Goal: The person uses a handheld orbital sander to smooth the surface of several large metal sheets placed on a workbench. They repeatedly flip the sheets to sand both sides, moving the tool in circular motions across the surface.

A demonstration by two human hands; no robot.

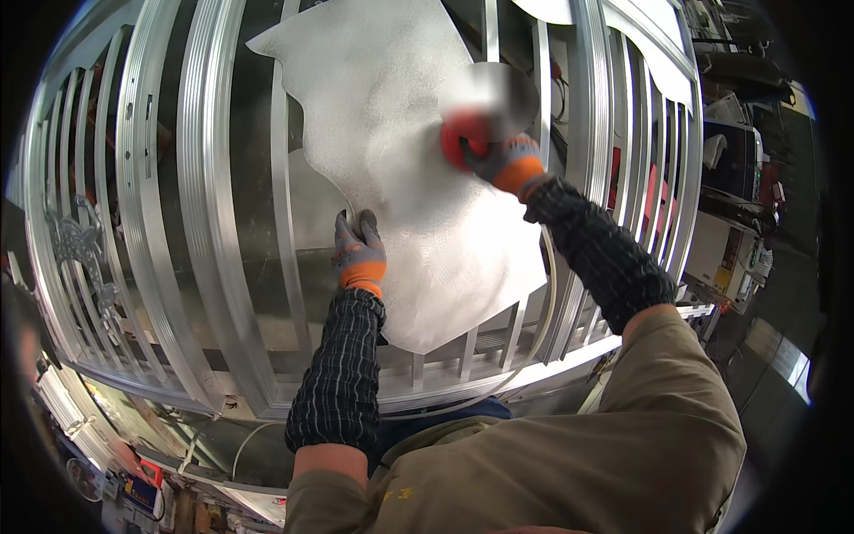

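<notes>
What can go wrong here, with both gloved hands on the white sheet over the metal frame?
1. The left hand only pinches the edge of the white sheet, so the sheet may slip or tear there.
2. The right hand presses a blurred round tool on the sheet above gaps between the bars of the metal frame; the sheet may sag or crease where nothing supports it.

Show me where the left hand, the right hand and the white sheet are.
left hand (358,254), head view, back of the glove.
right hand (491,156), head view, gloved knuckles.
white sheet (400,107), head view, upper middle of its surface.
</notes>
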